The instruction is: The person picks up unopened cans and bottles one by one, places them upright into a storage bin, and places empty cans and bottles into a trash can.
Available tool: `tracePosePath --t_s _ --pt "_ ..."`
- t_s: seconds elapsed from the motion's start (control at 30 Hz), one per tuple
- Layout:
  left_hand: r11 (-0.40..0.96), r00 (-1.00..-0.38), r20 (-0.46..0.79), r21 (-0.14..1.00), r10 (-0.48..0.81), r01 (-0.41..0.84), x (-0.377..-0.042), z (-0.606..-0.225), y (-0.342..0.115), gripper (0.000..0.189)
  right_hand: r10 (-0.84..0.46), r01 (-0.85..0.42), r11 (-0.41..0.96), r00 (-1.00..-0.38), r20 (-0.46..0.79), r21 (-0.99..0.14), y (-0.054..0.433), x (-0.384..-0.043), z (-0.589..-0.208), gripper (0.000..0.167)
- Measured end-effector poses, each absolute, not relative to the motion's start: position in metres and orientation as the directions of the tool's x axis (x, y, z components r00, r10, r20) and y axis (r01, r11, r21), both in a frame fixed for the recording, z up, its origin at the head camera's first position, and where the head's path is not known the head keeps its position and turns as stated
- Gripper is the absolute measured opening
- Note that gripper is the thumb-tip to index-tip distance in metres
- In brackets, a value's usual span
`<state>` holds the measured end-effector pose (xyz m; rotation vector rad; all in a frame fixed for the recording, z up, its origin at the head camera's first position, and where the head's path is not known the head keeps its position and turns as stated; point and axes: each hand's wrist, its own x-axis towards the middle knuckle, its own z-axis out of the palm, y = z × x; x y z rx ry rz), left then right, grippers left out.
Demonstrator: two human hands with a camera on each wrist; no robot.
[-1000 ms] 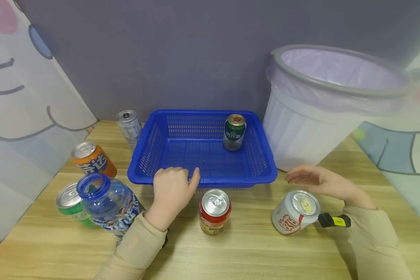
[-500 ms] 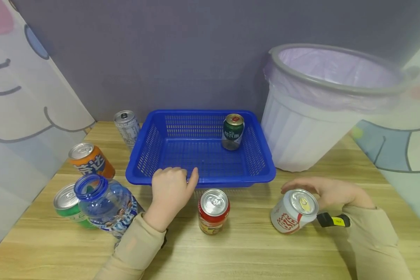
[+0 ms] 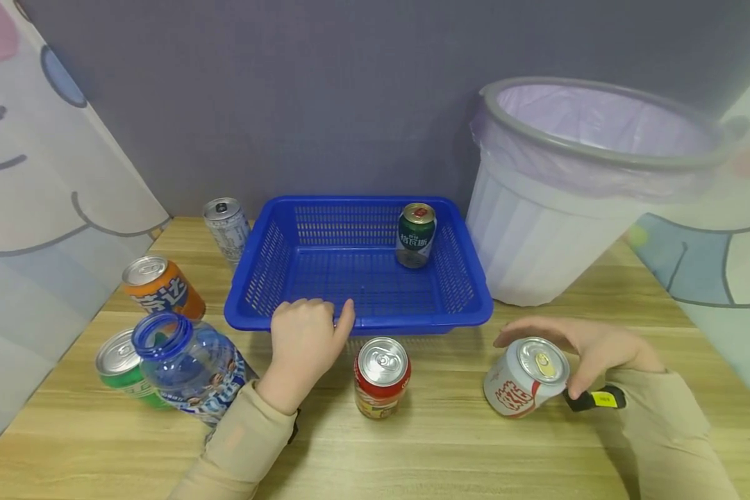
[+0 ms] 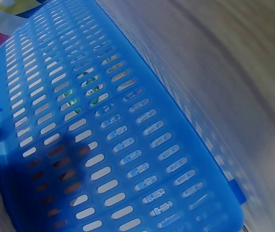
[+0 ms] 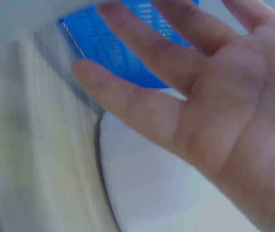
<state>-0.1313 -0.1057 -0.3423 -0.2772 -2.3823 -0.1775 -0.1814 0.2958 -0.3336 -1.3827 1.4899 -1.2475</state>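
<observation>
Wooden table point(image 3: 437, 451) before me: the left hand point(image 3: 304, 347) curls its fingers over the basket point(image 3: 425, 323) rim; the right hand point(image 3: 596, 344), fingers spread, curves beside the white can point(image 3: 514, 389).

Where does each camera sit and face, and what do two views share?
Head: on the head, facing forward and down at the blue basket and white can; left hand and right hand show.
Left wrist: worn there, facing the slotted basket; blurred skin at left edge.
Right wrist: worn there, facing palm and fingers, basket beyond.
Head and right wrist share basket and right hand.
</observation>
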Motion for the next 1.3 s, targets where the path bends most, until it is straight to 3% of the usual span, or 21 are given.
tracePosePath --t_s 0.53,0.9,1.3 --pt "0.966 -0.715 0.684 0.056 0.148 0.253 -0.132 -0.343 -0.105 0.053 -0.987 -0.269 -0.155 -0.01 0.163 -0.951 0.277 -0.185 -0.344 0.08" --pt "0.964 -0.7 0.697 0.05 0.155 0.263 -0.132 -0.344 -0.106 0.053 -0.974 -0.166 -0.227 0.032 0.225 -0.959 0.27 -0.185 -0.348 0.077" --pt "0.964 -0.708 0.691 0.058 0.15 0.261 -0.132 -0.343 -0.106 0.053 -0.954 -0.231 -0.3 0.075 0.291 -0.926 0.264 -0.189 -0.353 0.071"
